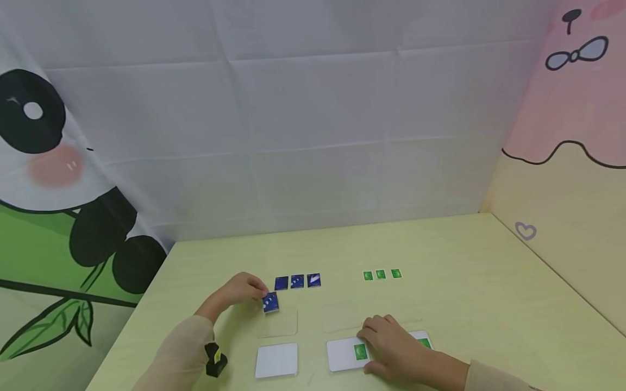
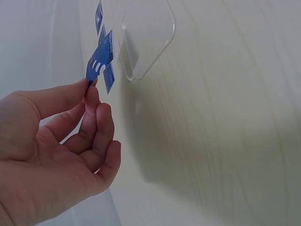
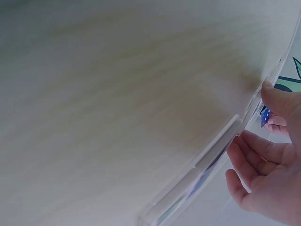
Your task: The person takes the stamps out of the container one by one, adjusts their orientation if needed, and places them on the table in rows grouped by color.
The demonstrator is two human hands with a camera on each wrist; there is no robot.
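My left hand [image 1: 244, 289] pinches a small blue picture card [image 1: 270, 302] between thumb and fingertips. In the left wrist view, this card [image 2: 100, 63] is raised over the table on edge, with the other fingers loosely curled below it. My right hand [image 1: 391, 347] holds a flat white card [image 1: 342, 355] at its right end, thumb on the near edge and fingers on the far edge. A small green card [image 1: 360, 352] lies on that white card, beside the thumb and index finger. Part of the white card is hidden under the hand.
Three blue cards [image 1: 296, 281] and three green cards [image 1: 380, 275] lie in rows farther back. A blank white card [image 1: 276, 360] is at front left. Another white card [image 1: 418, 334], bearing a green card, shows behind my right hand. Clear trays [image 1: 277, 324] lie mid-table.
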